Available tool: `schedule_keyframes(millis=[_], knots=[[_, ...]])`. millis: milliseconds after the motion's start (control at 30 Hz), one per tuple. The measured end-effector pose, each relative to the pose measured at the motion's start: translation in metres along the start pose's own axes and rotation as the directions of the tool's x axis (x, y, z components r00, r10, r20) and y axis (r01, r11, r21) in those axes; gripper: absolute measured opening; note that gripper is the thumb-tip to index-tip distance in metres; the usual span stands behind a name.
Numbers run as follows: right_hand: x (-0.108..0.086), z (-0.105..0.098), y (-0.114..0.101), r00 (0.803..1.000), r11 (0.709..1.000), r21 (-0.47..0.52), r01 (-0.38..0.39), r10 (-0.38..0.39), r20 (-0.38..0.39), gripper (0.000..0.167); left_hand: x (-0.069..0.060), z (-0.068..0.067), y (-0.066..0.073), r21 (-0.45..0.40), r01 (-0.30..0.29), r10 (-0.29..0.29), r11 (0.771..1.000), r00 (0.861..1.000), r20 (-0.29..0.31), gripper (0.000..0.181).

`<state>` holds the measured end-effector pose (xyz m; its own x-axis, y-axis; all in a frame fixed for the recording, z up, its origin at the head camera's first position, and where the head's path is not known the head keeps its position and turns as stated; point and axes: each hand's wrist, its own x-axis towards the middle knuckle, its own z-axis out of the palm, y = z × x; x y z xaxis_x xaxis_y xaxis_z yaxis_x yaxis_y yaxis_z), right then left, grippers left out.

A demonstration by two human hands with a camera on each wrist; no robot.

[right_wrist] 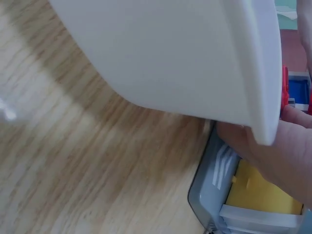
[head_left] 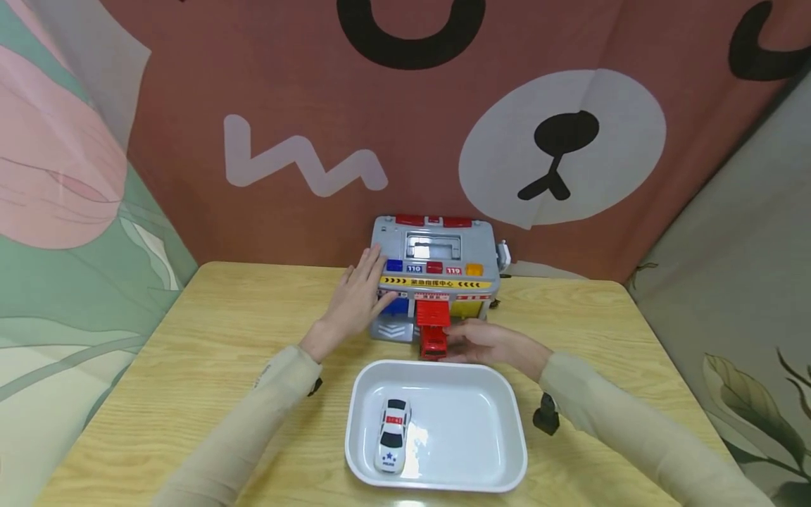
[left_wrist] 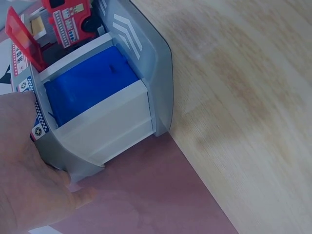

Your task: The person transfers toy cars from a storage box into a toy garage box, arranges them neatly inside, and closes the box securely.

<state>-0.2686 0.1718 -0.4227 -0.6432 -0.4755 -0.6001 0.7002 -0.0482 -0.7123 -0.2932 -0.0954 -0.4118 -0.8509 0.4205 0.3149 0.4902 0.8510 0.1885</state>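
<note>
A grey toy garage stands against the backdrop. My left hand rests on its left end with fingers extended over the roof edge. In the middle bay the red door is lifted. A red toy fire truck sits at this bay, partly under the door. My right hand grips the truck from its right side; some of its fingers are hidden. The left wrist view shows the truck beside a closed blue door. A yellow door lies below my right hand in the right wrist view.
A white tray stands just in front of the garage. In its left part lies a white toy police car. The wooden table extends to both sides, with a printed cloth backdrop behind it.
</note>
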Motion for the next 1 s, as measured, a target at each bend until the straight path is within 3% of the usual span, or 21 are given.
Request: schedule_keyframes(millis=[200,333,567,833,1000], knots=[[0.003,0.0,-0.002,1.0,0.992,0.126,0.003,-0.003,-0.005,0.049,0.0,0.001,0.001,0.006,0.007,-0.007,1.0,1.0,0.004,0.075],[0.003,-0.002,-0.001,1.0,0.992,0.127,0.011,-0.009,-0.014,0.051,0.0,0.001,0.003,0.008,0.005,-0.006,1.0,1.0,0.014,0.076],[0.001,0.0,0.001,0.997,0.999,0.01,0.052,-0.052,-0.061,0.056,0.0,0.001,0.003,0.008,0.01,-0.011,1.0,1.0,0.021,0.076],[0.007,-0.002,0.004,0.994,0.99,-0.125,0.071,-0.081,-0.078,0.028,-0.002,-0.001,0.0,-0.016,0.018,-0.018,1.0,1.0,0.02,0.076],[0.011,-0.004,0.004,0.991,0.967,-0.25,0.054,-0.083,-0.108,0.034,-0.001,-0.002,0.001,-0.009,0.007,-0.007,1.0,1.0,0.008,0.075]])
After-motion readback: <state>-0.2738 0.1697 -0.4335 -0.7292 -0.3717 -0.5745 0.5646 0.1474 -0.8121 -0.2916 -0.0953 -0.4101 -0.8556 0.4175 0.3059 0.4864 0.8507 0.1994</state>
